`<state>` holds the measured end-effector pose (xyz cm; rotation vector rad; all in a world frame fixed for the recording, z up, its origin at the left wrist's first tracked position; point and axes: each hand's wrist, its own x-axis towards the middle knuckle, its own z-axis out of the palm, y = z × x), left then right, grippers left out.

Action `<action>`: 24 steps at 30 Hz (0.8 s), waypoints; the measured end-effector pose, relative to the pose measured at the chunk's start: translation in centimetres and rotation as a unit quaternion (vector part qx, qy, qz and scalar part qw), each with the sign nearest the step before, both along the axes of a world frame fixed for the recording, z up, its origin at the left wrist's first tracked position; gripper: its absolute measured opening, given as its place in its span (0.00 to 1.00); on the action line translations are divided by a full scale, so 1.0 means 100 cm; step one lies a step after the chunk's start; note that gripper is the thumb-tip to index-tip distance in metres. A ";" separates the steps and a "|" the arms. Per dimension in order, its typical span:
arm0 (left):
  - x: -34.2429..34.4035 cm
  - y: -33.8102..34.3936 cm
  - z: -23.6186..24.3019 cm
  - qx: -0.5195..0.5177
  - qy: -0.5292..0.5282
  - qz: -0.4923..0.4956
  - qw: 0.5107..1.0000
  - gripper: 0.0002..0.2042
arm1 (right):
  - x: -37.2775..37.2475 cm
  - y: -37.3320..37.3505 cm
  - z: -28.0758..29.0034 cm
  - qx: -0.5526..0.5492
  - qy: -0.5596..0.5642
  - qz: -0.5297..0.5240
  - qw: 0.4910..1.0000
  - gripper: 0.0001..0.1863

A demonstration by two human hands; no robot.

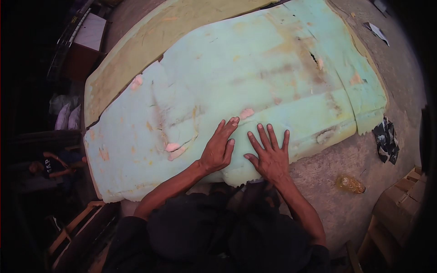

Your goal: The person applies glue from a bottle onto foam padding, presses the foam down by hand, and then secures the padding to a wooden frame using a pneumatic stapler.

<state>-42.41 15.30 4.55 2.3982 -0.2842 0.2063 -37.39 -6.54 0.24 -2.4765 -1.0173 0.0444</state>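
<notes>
Pale green foam sheet (pixel 227 59), stained and torn in places, spread in front of the person, near edge below both hands. Tan foam sheet (pixel 123 68) showed along its far left side. Cardboard box (pixel 398 202) stood at lower right. Right hand (pixel 272 157) lay palm down on the green foam near its edge, fingers fanned, gripping nothing. Left hand (pixel 218 149) sat beside it, fingers extended, thumb apart, also holding nothing; full palm contact could not be told. Crumpled black scrap (pixel 387 140) lay off the sheet's right end, plastic bottle (pixel 350 184) on the floor (pixel 318 182) nearer. Small pink patch (pixel 246 113) showed just beyond the left fingertips.
</notes>
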 end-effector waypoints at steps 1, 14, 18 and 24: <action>-0.017 0.012 0.007 0.044 0.000 0.042 0.998 0.28 | 0.000 0.003 0.000 -0.013 -0.006 0.004 1.000 0.34; -0.150 0.031 -0.014 0.321 0.125 0.113 0.932 0.45 | -0.011 0.010 0.006 -0.015 -0.084 0.201 0.976 0.38; -0.140 0.034 -0.024 0.321 0.107 0.095 0.936 0.44 | -0.002 0.039 0.021 -0.074 -0.001 0.353 0.933 0.46; -0.145 0.041 -0.035 0.348 0.063 0.080 0.932 0.41 | -0.007 0.045 0.006 -0.102 -0.123 0.334 0.929 0.41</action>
